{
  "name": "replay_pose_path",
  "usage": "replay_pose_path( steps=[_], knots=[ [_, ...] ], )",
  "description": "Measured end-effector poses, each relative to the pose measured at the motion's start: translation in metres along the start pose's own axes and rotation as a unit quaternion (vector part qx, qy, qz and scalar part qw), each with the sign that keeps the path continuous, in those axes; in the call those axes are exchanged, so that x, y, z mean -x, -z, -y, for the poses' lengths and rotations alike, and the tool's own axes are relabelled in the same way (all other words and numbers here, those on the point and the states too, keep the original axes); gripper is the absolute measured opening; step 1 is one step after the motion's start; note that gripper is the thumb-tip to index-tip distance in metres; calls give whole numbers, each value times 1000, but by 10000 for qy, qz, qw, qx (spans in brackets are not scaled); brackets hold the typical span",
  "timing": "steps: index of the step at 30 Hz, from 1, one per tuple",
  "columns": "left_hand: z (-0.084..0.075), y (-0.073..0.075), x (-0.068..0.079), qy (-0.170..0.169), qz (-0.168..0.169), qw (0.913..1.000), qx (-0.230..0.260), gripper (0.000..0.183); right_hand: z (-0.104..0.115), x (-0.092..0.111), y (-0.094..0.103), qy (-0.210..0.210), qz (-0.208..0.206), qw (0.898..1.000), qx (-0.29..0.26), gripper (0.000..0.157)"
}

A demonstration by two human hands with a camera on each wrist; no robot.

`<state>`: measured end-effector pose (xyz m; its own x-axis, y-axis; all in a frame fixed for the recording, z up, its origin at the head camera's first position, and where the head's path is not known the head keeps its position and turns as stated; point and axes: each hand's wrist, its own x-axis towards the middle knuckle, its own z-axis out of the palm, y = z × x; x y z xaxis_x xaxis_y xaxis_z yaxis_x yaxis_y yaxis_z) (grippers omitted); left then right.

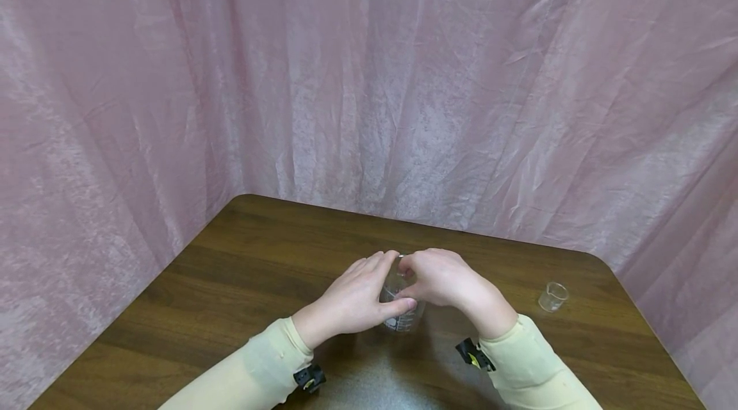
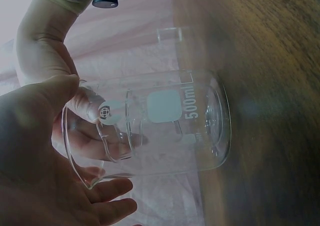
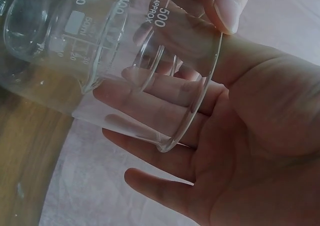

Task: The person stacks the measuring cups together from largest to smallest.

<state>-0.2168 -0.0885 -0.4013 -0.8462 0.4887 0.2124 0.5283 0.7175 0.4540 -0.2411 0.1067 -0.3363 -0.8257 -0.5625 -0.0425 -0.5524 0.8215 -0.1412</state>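
A clear glass 500 ml beaker [image 1: 399,322] stands on the table between both hands. My left hand [image 1: 357,295] holds it near its rim, thumb on the near side and long fingers along the far side. My right hand [image 1: 441,278] reaches in over the rim from above. In the right wrist view, a smaller beaker [image 3: 75,23] marked 50 ml sits nested inside the large one. Nearer the mouth, a still smaller glass vessel [image 3: 159,60] is pinched between the right thumb and fingers. Other right-hand fingers [image 3: 155,186] extend outside the large beaker.
Off to the right on the wooden table [image 1: 259,243] stands another small glass beaker [image 1: 553,298], apart from the hands. Pink velvet curtains [image 1: 369,77] hang behind the table and at both sides. Cameras [image 1: 475,355] are strapped at both wrists.
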Motion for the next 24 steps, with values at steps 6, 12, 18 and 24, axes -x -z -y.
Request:
replay_pose_path(
  steps=[6,12,18,24],
  knots=[
    [0,-1,0,-45,-47,10000,-25,78,1,-3,1,-27,131,9999,77,28],
    [1,-1,0,-194,-192,9996,-64,67,0,-5,0,-23,231,9997,112,27],
    [1,-2,-1,-251,-253,9994,-37,61,-1,-8,-3,105,267,9995,164,23],
    [1,-1,0,-257,-235,9994,-40,64,-1,-10,-3,134,343,9990,243,24]
  ],
)
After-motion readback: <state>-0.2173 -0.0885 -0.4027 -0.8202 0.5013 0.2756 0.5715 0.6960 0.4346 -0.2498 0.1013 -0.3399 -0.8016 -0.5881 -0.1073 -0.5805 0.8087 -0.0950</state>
